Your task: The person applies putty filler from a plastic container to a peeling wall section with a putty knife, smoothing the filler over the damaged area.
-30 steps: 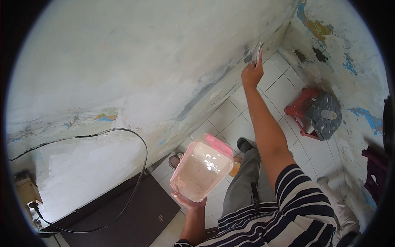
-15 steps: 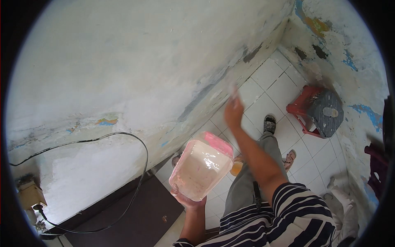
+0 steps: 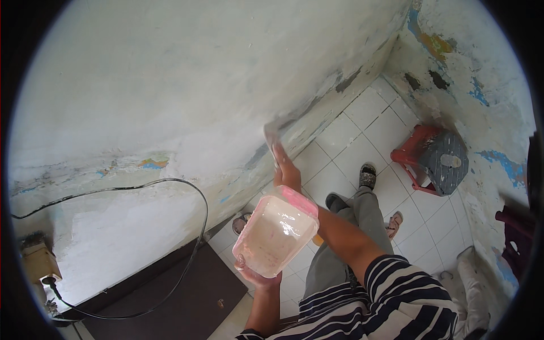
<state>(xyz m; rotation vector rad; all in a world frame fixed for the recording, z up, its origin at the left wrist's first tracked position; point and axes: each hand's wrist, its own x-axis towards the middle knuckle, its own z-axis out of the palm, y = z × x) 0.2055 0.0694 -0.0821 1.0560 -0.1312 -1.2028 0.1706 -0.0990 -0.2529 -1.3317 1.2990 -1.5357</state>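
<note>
My left hand (image 3: 259, 276) grips the lower edge of a pink plastic tub (image 3: 301, 199), tilted toward me. Glossy off-white putty (image 3: 277, 226) coats its inside. Beyond the tub, my right hand (image 3: 286, 170) reaches to the wall on the left, fingers closed round a putty knife (image 3: 271, 134). Motion blurs the knife, and its flat pale blade lies at or very near the wall's surface (image 3: 215, 124), by a grey streak low down. The tub hides part of my right wrist and forearm.
A red and grey plastic stool (image 3: 439, 160) stands on the tiled floor (image 3: 354, 153) by the peeling right wall. A black cable (image 3: 195, 184) loops from a wall socket (image 3: 39, 262) across a dark brown panel (image 3: 170, 294). Dark red cloth (image 3: 513, 232) hangs at the right.
My right hand has swung left with the putty knife, from above the floor to the lower wall. The tub stays almost still in my left hand. A second dark shoe now shows.
</note>
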